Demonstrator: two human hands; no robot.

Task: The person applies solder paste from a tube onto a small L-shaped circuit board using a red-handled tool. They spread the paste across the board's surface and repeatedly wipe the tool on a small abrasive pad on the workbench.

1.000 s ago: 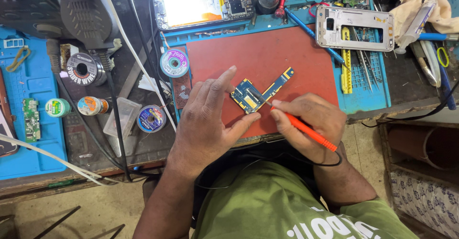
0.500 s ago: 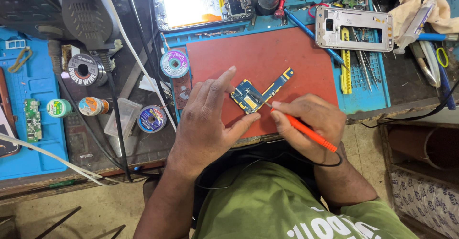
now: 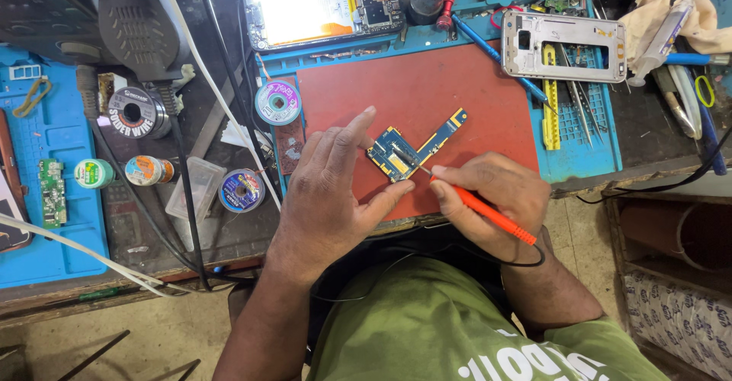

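Observation:
A small blue L-shaped circuit board (image 3: 408, 147) lies on a red work mat (image 3: 457, 91). My left hand (image 3: 332, 190) steadies the board, with the index finger at its upper left edge and the thumb at its lower edge. My right hand (image 3: 492, 198) grips an orange-handled soldering iron (image 3: 480, 209) like a pen. Its thin metal tip rests on the middle of the board. A black cable runs from the handle's back end around my right wrist.
A lit phone screen assembly (image 3: 320, 8) lies at the back. A white phone frame (image 3: 564, 46), tweezers and a yellow ruler sit on a blue mat (image 3: 587, 145) to the right. Solder spools (image 3: 278, 103), small jars and black cables lie left of the red mat.

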